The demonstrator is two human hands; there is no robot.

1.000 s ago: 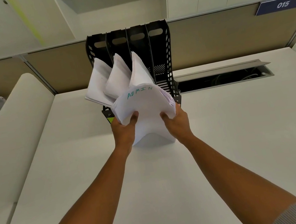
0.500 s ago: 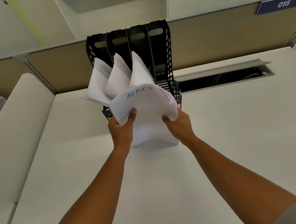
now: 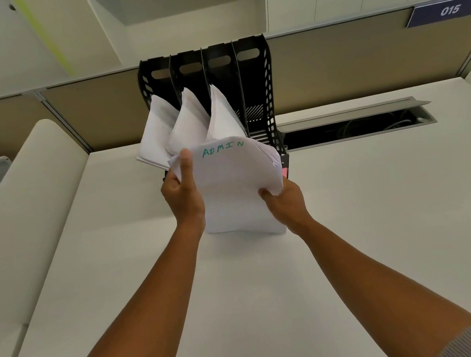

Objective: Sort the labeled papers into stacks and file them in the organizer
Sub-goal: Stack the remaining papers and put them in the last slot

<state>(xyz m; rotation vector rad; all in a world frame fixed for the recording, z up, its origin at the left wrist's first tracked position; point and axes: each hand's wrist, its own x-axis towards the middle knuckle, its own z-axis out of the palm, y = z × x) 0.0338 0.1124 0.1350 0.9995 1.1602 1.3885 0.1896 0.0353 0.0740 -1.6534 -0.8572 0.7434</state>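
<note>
A black four-slot file organizer (image 3: 256, 83) stands at the back of the white desk. Its three left slots each hold a white paper stack (image 3: 192, 120) leaning out toward me; the rightmost slot shows no paper. Just in front of it I hold a curled stack of white sheets (image 3: 236, 190) with "ADMIN" written in green on top. My left hand (image 3: 183, 192) grips the stack's left edge, thumb stretched up near the top corner. Gripping the lower right edge is my right hand (image 3: 286, 201). The stack's bottom rests near the desk surface.
An open cable tray (image 3: 354, 125) is sunk into the desk right of the organizer. A beige partition (image 3: 348, 60) with a blue "015" sign (image 3: 449, 11) runs behind. A rounded white divider (image 3: 22, 210) borders the desk on the left.
My left hand has slid up the left edge of the ADMIN stack, thumb now near the top corner. The right hand dropped slightly lower on the right edge. The stack stays before the organizer.
</note>
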